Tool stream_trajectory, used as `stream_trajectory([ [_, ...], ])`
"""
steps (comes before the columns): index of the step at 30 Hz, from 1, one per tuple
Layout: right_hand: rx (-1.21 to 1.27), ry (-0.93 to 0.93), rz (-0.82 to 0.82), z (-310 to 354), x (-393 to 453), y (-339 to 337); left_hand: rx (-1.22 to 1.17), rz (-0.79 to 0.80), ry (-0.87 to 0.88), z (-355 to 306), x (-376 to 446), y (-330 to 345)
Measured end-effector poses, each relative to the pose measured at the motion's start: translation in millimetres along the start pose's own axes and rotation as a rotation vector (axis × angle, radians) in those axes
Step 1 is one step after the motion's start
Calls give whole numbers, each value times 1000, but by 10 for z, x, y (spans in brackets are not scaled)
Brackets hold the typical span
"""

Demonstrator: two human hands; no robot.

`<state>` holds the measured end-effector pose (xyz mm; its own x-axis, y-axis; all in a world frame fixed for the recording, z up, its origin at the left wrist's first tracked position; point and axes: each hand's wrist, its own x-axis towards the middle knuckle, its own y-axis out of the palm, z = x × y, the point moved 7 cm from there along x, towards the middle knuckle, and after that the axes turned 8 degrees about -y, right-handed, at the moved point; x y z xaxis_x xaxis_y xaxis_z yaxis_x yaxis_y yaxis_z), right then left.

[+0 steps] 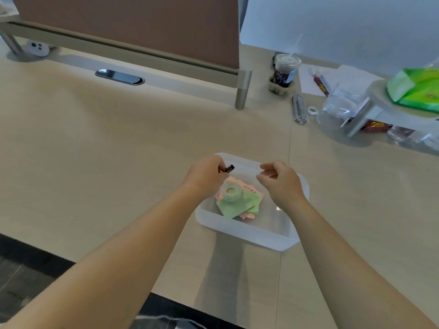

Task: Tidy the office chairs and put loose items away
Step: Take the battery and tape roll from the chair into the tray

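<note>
The left hand [206, 176] pinches a small black clip [228, 168] between thumb and fingertips, the clip sticking out toward 2 o'clock over the far-left part of a bin [247, 230]. The right hand [280, 182] hovers just to the clip's right, at 3 o'clock from it — fingers loosely curled, thumb and forefinger a little apart, nothing visibly held. Both forearms reach in from the bottom of the view and meet above the bin.

The bin is a translucent white tub with rounded corners, sitting on a pale wood desk [118, 150] across a seam between two desktops. Inside it lie green and pink notes [240, 205] in a loose pile, and on them rests a tape roll [231, 193], lying flat with its hole up, just below the left hand.

Further out, toward 1 o'clock, a lidded cup [285, 68] of dark drink stands in a cardboard holder. At 2 o'clock sit a clear case [298, 110], a small white ring [311, 109], a crumpled clear bag [339, 110] and a green packet [415, 87] on a raised stand. At 11 o'clock a brown divider [133, 24] stands along the desk's far side, with a dark cable slot [120, 77] before it.
</note>
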<state>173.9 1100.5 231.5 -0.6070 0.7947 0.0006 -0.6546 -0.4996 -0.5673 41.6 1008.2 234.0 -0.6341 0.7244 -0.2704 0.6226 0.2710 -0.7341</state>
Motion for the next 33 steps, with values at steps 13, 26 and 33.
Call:
stream_trajectory([
  [13, 79, 67, -60, -201, -133, -99, 109, -67, 64, -208, 151, 119],
  [26, 220, -209, 89, 902, -727, -28, -302, -408, 13, 20, -1333, -818],
  [33, 274, -397, 364, 1634, -1656, 601, -354, -654, -169, 826, -2789, -1322],
])
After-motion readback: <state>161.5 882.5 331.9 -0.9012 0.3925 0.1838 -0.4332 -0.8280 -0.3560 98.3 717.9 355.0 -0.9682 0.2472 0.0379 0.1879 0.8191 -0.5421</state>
